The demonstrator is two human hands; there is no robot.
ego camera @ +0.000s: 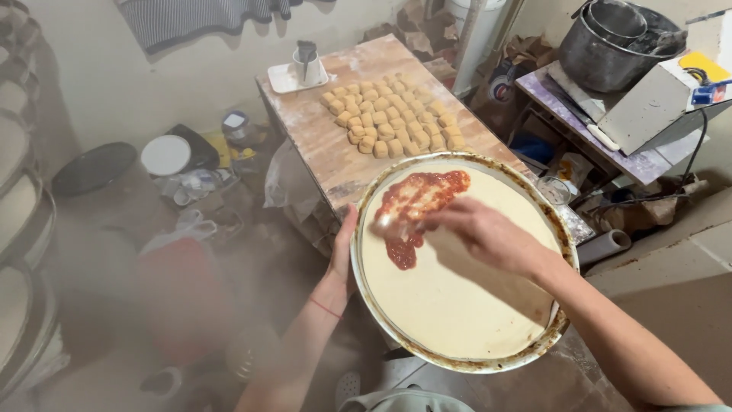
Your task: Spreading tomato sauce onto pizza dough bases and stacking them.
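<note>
A floured wooden table (335, 145) carries rows of small tan dough blocks (393, 114); at its near end rests a round, rust-stained metal pan (465, 365) lined with smooth pale dough (457, 297), smeared glossy red sauce (415, 202) at the top. A yellow-and-blue label (705, 72) marks the white box at right. The left hand (341, 255) clasps the pan's rim, palm flat; the right hand (480, 233) reaches across, fingers pinched on a blurred spreader in the sauce.
</note>
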